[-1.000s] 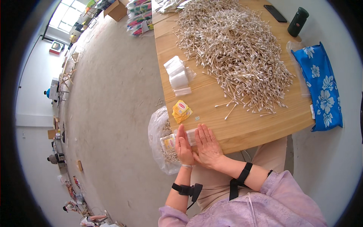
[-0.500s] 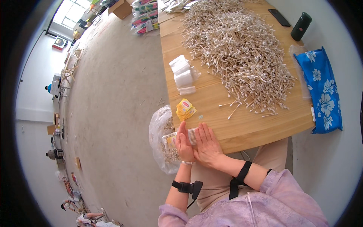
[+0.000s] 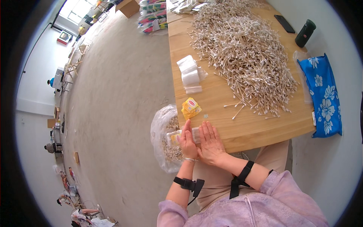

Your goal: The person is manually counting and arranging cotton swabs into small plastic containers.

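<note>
A clear pack of cotton swabs (image 3: 174,138) with a yellow card inside lies across the table's near left corner, its left end sticking out past the edge. My left hand (image 3: 188,143) rests on the middle of the pack, fingers stretched out and held together, the palm turned toward the right. Flat over the right end of the pack lies my right hand (image 3: 211,143), its fingers straight. The heels of both hands are close together, and part of the pack is hidden beneath them. Just beyond is a small stack of yellow cards (image 3: 191,108).
Loose cotton swabs (image 3: 245,56) form a big heap on the wooden table (image 3: 227,125). Clear plastic bags (image 3: 190,73) lie left of it. A plastic sack of swabs (image 3: 162,147) hangs beside the table. A blue floral pack (image 3: 323,96), dark bottle (image 3: 305,33) and phone (image 3: 284,24) line the right side.
The whole view has shifted slightly, so the table appears further right. Both hands stay on the pack in nearly the same pose.
</note>
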`<state>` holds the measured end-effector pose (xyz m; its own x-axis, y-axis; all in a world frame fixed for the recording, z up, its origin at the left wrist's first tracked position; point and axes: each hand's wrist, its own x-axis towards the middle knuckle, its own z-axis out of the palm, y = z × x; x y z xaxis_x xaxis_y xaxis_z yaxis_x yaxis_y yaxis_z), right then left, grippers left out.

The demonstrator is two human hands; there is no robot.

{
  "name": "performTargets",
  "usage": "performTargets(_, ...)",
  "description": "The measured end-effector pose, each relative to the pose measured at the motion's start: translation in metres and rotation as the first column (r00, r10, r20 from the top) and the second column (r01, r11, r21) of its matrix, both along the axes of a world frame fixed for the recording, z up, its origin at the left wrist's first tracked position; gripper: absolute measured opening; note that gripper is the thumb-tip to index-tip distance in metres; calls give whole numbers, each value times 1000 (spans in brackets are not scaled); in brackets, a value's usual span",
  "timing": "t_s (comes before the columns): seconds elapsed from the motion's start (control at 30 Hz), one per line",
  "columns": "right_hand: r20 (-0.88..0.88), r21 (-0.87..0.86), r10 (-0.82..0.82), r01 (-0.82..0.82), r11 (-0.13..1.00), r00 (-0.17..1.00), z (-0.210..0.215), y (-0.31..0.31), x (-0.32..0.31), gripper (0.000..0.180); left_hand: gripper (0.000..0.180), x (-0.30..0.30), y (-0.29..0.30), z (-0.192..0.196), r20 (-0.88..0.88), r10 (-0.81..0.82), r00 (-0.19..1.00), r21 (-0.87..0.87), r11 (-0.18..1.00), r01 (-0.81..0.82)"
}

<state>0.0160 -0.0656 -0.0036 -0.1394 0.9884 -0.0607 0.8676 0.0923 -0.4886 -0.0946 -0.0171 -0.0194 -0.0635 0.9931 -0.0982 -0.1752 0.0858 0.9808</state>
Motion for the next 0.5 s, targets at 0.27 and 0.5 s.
performTargets(0.27, 55, 40, -29, 27, 999, 998, -5, -3, 4, 91, 44, -37, 2, 26, -511, 25, 859, 149, 987, 60)
performTargets(0.5, -30, 36, -14, 15, 999, 999, 0, 0, -2, 90, 52, -96, 18, -23, -506, -15, 862, -150, 986, -71)
